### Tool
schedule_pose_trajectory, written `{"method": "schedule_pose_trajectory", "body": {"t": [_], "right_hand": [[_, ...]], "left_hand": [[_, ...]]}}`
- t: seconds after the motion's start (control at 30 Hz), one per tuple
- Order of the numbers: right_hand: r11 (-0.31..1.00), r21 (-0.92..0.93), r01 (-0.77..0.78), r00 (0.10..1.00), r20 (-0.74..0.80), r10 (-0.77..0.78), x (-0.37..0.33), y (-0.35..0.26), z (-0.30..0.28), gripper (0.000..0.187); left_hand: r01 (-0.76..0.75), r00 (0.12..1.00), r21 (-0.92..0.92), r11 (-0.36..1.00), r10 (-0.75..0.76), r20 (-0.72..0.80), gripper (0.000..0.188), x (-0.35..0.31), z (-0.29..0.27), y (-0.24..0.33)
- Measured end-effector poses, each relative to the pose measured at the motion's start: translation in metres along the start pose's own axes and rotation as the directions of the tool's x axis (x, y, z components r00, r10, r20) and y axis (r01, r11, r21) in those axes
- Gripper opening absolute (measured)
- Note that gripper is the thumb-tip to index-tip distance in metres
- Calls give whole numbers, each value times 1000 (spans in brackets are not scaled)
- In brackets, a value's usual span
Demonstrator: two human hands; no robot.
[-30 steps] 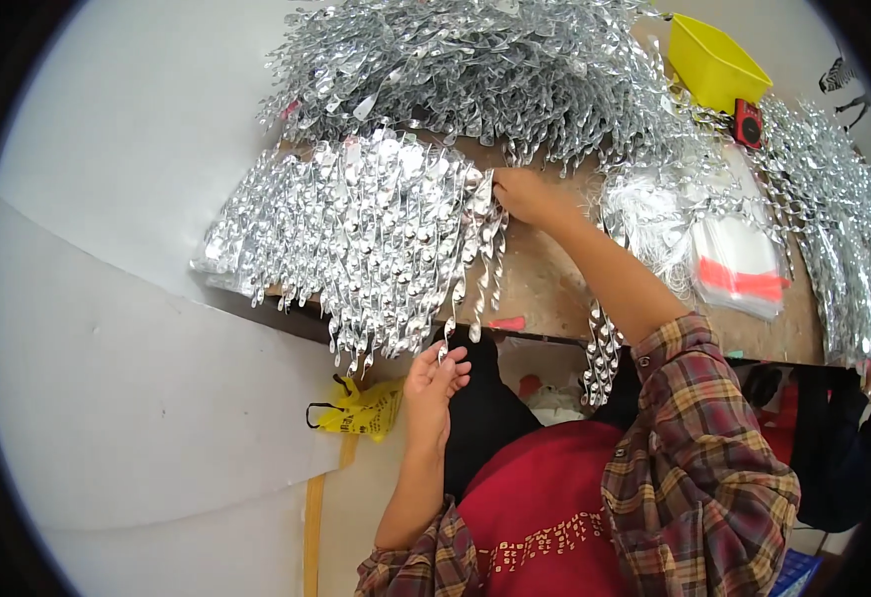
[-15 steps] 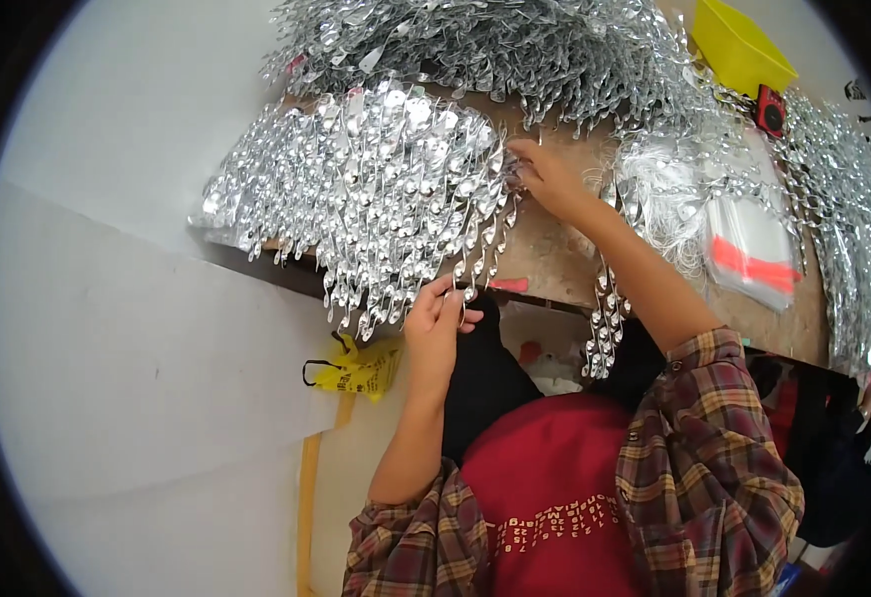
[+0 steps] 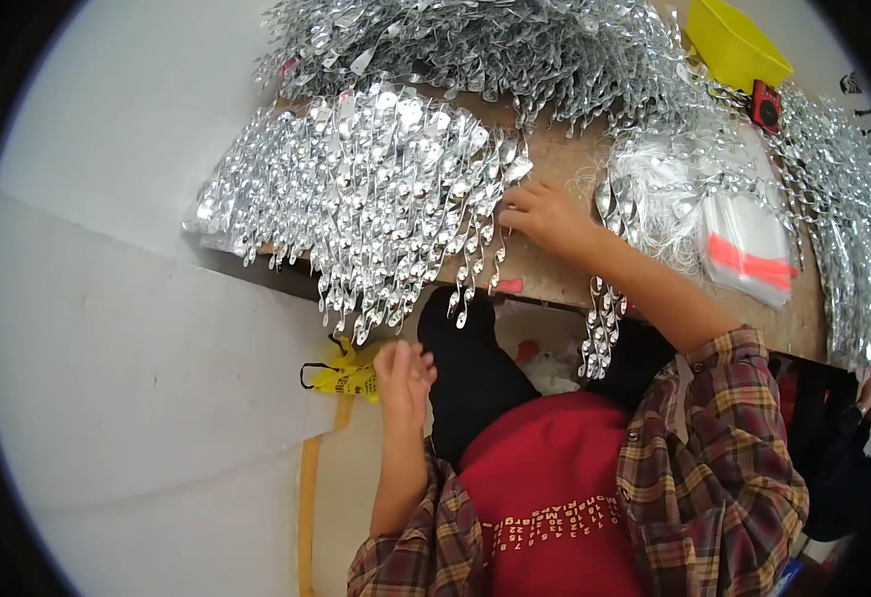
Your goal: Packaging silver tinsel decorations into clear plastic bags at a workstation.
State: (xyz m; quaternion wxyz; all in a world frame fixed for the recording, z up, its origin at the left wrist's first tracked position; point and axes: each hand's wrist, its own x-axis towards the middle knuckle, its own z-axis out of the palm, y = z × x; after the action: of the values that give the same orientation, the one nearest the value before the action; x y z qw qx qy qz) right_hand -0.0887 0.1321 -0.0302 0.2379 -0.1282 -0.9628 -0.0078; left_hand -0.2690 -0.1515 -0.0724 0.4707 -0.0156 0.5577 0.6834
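Observation:
A thick layer of shiny twisted silver strips (image 3: 376, 199) lies on the wooden table, their ends hanging over its front edge. My right hand (image 3: 547, 221) is at the right border of this layer, fingers bent and drawn together beside the outermost strips. Whatever the fingertips pinch is too small to make out. My left hand (image 3: 406, 370) hangs in the air below the table edge, free of the strips, its fingers loosely apart and slightly blurred. Behind it shows a yellow plastic bag (image 3: 344, 376) with black handles.
More silver strips (image 3: 495, 50) are heaped at the back. To the right lie white threads (image 3: 654, 199), clear bags (image 3: 749, 239) with an orange band, and another silver bundle (image 3: 849, 229). A yellow bin (image 3: 739, 45) and a small red-black device (image 3: 765, 106) stand behind. A few strips (image 3: 603, 323) hang over the front edge.
My left hand has let go of the hanging strip ends and moved down and left. My right hand has come nearer along the layer's right border. The outer strips have shifted slightly.

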Motion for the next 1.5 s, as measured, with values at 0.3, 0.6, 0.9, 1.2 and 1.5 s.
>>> {"method": "schedule_pose_trajectory", "body": {"t": [0.3, 0.6, 0.9, 1.2, 1.5], "right_hand": [[996, 28, 89, 996, 1, -90, 0, -33, -17, 25], [978, 163, 127, 983, 108, -146, 8, -43, -25, 21], [988, 131, 87, 977, 180, -110, -32, -35, -53, 13], [984, 175, -34, 953, 301, -20, -24, -26, -65, 26], [989, 41, 143, 987, 66, -145, 0, -32, -26, 23]], "left_hand": [[-65, 948, -164, 984, 112, 297, 31, 7, 45, 17], [-28, 971, -225, 974, 80, 226, 25, 17, 57, 15], [-29, 961, -73, 997, 48, 273, 25, -1, 74, 2], [-21, 962, -26, 999, 27, 271, 30, -2, 76, -3], [-9, 964, -6, 1000, 10, 266, 28, -3, 77, 0]]}}
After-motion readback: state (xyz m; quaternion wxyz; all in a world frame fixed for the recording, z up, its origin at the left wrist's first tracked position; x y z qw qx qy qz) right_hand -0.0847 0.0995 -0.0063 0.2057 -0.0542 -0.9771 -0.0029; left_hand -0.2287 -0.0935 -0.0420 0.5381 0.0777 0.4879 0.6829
